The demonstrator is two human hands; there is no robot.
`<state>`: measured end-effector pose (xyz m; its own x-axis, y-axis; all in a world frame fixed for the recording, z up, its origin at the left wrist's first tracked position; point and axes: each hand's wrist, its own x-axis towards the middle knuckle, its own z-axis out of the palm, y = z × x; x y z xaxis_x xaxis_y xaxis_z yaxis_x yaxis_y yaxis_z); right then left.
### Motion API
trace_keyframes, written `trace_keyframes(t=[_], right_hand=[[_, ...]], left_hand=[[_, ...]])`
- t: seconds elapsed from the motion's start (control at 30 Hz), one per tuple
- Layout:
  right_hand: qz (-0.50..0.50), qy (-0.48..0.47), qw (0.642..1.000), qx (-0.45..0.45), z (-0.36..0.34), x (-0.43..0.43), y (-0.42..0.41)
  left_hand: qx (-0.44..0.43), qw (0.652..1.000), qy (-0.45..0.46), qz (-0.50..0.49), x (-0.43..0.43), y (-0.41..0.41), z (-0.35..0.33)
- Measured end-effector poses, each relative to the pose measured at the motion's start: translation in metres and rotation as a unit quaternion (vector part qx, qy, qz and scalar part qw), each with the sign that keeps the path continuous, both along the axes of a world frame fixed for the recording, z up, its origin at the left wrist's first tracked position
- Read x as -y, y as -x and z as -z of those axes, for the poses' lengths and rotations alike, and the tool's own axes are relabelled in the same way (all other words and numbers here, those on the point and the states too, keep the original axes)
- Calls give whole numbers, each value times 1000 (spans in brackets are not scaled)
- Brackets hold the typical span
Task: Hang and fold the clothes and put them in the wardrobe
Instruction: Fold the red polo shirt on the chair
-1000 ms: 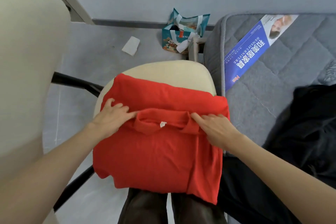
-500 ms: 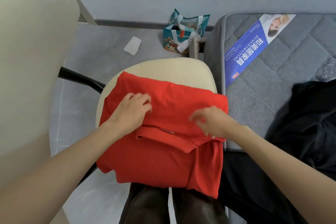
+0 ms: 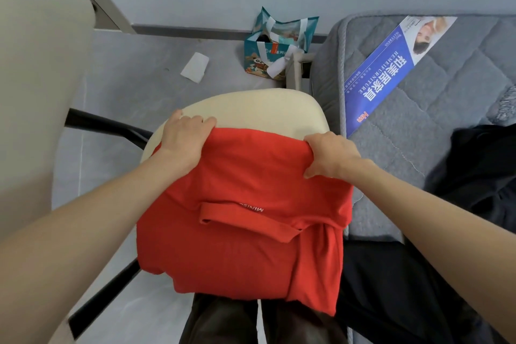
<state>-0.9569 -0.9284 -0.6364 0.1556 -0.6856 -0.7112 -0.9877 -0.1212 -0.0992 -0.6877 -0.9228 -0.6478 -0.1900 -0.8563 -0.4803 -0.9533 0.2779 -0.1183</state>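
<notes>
On the chair seat [image 3: 251, 109], a padded cream cushion with rounded corners and a smooth matte face, lies the red shirt [image 3: 245, 218]. Soft knit, plain red, folded to a rough rectangle. It covers the near part of the seat and hangs over the near edge onto dark trousers [image 3: 223, 321]. Ribbed collar band lies across the middle, small pale lettering beside it, read upside down. A loose fold trails down at the near right corner.

Left hand [image 3: 185, 137]: fingers curled over the shirt's far left corner, knuckles up, tips on the cushion. Grips the cloth.
Right hand [image 3: 332, 156]: fingers bunched round the far right corner, thumb below, cloth gathered into a roll. Grips the cloth.

Beyond the right edge of the seat: grey quilted mattress [image 3: 460, 109], stitched in diamonds, with a glossy blue label [image 3: 391, 70] printed in white. Black garment [image 3: 483, 170] heaped on it, crumpled. Floor [image 3: 134, 64] grey and smooth; a white paper scrap [image 3: 195, 67] and a teal printed bag [image 3: 276, 47] lie by the wall. Black tube frame [image 3: 111, 126] runs from the cream chair back [image 3: 36, 92].

Since half a second ago: both hands have gone from the shirt's middle, near the collar, to its far edge. Then the left lay flat and the right hovered; both now clutch fabric. More bare cushion shows past the far edge.
</notes>
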Motion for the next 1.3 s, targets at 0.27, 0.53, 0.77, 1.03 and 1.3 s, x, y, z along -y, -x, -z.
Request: trace_keyframes(t=[0.27, 0.53, 0.77, 1.03, 1.3], right_hand=[[8, 250, 968, -3, -43, 64, -6], [-23, 362, 930, 55, -63, 55, -3], [-92, 376, 919, 72, -46, -64, -2], [-134, 216, 965, -58, -6, -135, 3], [30, 120, 992, 32, -18, -112, -9]], left_hand=[[-85, 986, 114, -92, 46, -13, -38], [-137, 968, 203, -50, 17, -24, -51], [-122, 975, 175, 59, -80, -32, -29], [60, 996, 3, 67, -126, -27, 3], [-73, 992, 83, -69, -107, 2, -14]])
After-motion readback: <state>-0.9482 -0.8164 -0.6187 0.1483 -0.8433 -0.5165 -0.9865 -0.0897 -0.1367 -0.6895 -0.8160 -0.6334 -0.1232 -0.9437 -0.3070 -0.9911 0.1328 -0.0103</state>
